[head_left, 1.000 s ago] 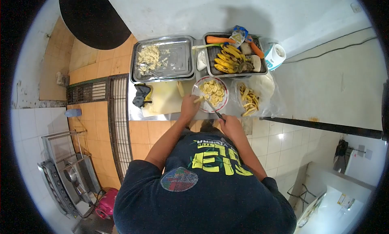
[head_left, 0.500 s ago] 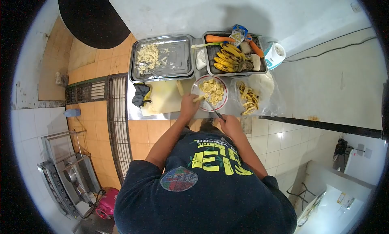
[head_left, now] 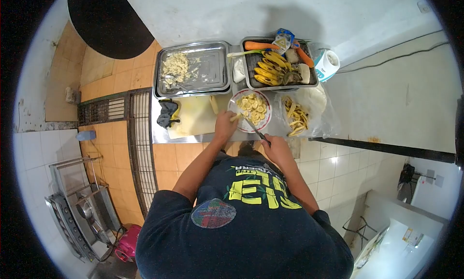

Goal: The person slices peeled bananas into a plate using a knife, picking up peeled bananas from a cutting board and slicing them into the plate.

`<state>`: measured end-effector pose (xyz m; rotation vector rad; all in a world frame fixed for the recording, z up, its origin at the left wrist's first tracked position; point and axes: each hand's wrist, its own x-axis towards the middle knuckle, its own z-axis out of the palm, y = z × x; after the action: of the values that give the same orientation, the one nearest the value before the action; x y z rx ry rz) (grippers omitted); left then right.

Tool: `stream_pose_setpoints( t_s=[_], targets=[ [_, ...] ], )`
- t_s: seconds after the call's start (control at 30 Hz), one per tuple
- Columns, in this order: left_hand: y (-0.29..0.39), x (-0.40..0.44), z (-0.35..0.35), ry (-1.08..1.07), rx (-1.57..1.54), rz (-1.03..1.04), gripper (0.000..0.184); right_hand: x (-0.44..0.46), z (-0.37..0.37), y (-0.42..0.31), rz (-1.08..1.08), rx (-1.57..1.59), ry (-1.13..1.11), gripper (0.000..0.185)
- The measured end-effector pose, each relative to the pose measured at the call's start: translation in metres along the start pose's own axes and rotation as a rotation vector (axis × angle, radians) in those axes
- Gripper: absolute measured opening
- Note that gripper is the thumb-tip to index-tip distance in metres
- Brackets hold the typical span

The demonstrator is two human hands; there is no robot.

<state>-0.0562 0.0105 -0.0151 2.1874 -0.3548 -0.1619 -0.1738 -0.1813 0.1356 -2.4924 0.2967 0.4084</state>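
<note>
My left hand (head_left: 225, 125) is closed round a peeled banana (head_left: 235, 117), whose end sticks out over the left rim of a red-edged plate (head_left: 232, 106). In my right hand (head_left: 275, 146) is the dark handle of a knife (head_left: 257, 131); its blade reaches over the plate to the banana's tip. Banana slices (head_left: 253, 107) are heaped on the plate. Another peeled banana (head_left: 214, 105) lies on the pale cutting board (head_left: 193, 119) to the left. Peels (head_left: 296, 117) rest on a plastic bag to the right of the plate.
Behind the board is a metal tray (head_left: 212, 61) with pale crumbly food and a spoon. A second tray (head_left: 250, 76) holds unpeeled bananas (head_left: 271, 68) and carrots (head_left: 304, 57). A white and blue tub (head_left: 328, 65) stands beside it. A dark cloth (head_left: 168, 112) lies at the board's left.
The knife and my right hand have shifted slightly against the banana. My left hand stays on the banana at the plate's edge, and the whole view has moved a little.
</note>
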Motion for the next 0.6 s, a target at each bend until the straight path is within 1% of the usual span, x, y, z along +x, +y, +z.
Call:
stream_pose_setpoints(
  t_s=[0.1,0.3,0.6],
  targets=[
    [-0.001,0.000,0.000,-0.001,-0.030,-0.017,0.025,0.000,0.002,0.003,-0.026,0.008,0.014,0.036],
    [0.008,0.000,-0.005,0.006,-0.055,-0.039,0.022,0.000,-0.001,0.001,0.014,-0.018,-0.019,0.035],
    [0.006,0.001,-0.005,0.001,-0.032,-0.014,0.018,0.008,0.011,0.003,0.027,-0.042,-0.020,0.034]
  ],
)
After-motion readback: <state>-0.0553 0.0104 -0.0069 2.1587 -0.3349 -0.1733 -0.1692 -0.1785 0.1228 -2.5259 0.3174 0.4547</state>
